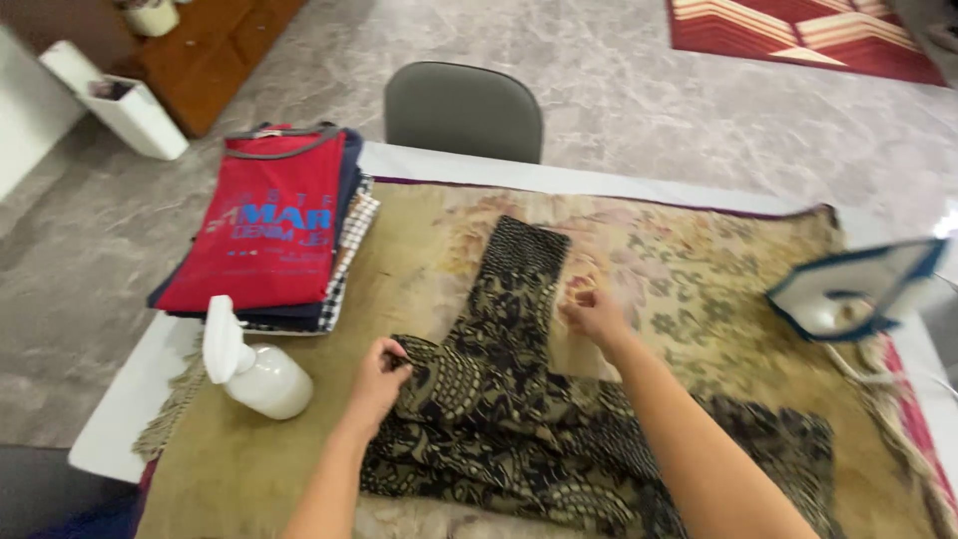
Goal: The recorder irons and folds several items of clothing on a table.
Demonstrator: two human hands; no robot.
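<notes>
The fingers of the left hand (380, 371) are curled shut, pinching a fold of the dark patterned garment (504, 399) at its left edge. The fingers of the right hand (593, 312) are bent and bunched close together, gripping the right edge of the garment's sleeve, which stretches up toward the far side. The garment lies spread on a floral cloth (699, 289) covering the table (130, 399). A white spray bottle (254, 371) lies near the left hand, a stack of folded clothes (274, 230) beyond it, and an iron (853, 289) stands to the right.
</notes>
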